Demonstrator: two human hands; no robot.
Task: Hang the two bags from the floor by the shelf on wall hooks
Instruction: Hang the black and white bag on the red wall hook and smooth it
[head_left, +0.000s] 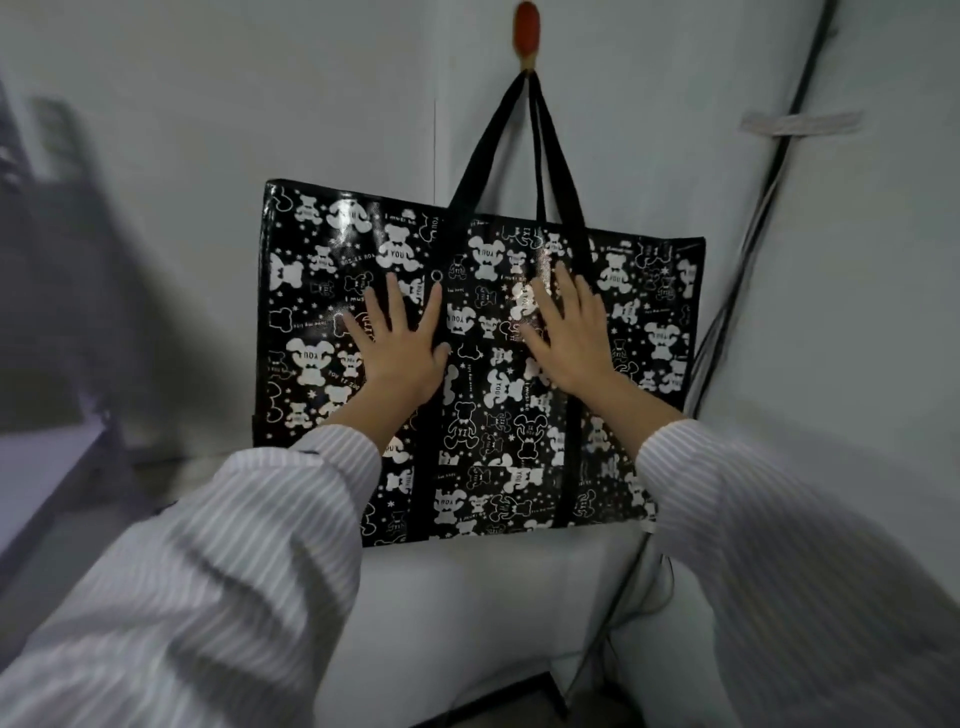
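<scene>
Black bag, white bear print

The bag (467, 364) is glossy black with white bears and black handles (524, 150); the hook (526, 31) is red-orange; sleeves (234, 571) pale, finely striped.

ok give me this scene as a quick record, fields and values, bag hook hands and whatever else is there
bag: black, white bear print, hanging flat against the wall
handles: black straps, looped over the hook
hook: red, on the wall above the bag
left hand: open, flat on the bag
right hand: open, flat on the bag
cables: running down the wall at right
second bag: not in view
</scene>
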